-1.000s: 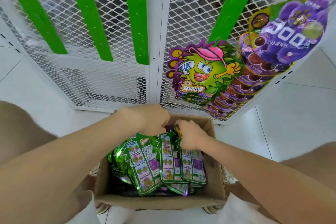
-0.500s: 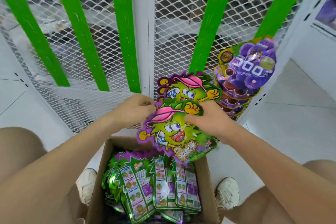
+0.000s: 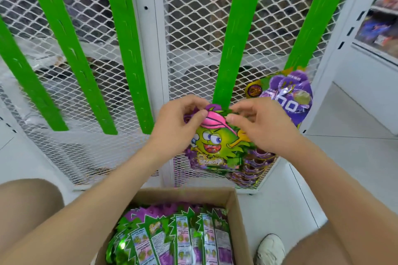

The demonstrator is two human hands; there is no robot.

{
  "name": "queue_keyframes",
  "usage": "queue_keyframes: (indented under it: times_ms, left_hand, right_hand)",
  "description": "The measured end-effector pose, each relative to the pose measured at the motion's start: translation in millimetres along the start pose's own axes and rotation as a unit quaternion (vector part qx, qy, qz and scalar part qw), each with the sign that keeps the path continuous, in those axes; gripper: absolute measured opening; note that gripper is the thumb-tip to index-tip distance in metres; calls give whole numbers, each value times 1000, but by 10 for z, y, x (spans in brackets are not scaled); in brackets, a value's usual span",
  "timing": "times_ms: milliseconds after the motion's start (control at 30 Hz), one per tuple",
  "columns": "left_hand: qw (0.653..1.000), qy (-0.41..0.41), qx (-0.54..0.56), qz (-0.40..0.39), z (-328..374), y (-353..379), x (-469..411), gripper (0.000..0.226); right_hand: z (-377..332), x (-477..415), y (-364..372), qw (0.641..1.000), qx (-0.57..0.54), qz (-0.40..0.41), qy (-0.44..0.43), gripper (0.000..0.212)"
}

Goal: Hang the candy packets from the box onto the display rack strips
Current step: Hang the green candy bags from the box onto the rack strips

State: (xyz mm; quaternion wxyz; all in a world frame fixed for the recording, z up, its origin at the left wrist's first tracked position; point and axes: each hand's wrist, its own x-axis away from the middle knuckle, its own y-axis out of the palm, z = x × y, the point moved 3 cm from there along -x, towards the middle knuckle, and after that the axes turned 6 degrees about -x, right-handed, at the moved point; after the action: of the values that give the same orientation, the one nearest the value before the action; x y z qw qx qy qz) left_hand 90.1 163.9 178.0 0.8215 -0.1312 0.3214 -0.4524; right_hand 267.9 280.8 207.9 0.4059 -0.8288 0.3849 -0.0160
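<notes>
A candy packet (image 3: 212,144) with a green cartoon face and a pink cap is held up against the lower end of a green display strip (image 3: 233,41). My left hand (image 3: 181,125) pinches its top left edge and my right hand (image 3: 261,125) pinches its top right. Whether another packet hangs behind it is hidden. Below, an open cardboard box (image 3: 185,194) holds several more green and purple packets (image 3: 178,236) standing on edge.
Several purple grape packets (image 3: 286,101) hang on the strip to the right (image 3: 316,26). Three bare green strips (image 3: 64,49) hang to the left on the white mesh rack (image 3: 193,28). A white shelf unit (image 3: 366,54) stands at right. My shoe (image 3: 270,249) is beside the box.
Both hands lifted one packet out of the box, turned its front toward me, and raised it to the bottom of the green strip.
</notes>
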Motion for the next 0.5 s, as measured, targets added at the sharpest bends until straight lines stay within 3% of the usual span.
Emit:
queue_keyframes:
  times_ms: [100,200,367,500]
  left_hand:
    - [999,-25,-20,10,130,71,-160,49]
    - [998,-55,12,-16,206,140,-283,58]
    - [997,-73,-20,-25,205,156,-385,22]
    - [996,-72,1,-44,230,136,-363,16]
  right_hand:
    - [37,-113,-130,996,55,72,-7,11]
    - [52,-180,-163,992,69,107,-11,11]
    - [-32,-218,-121,985,56,165,-17,13]
    - [-94,-187,-107,979,25,203,-4,19]
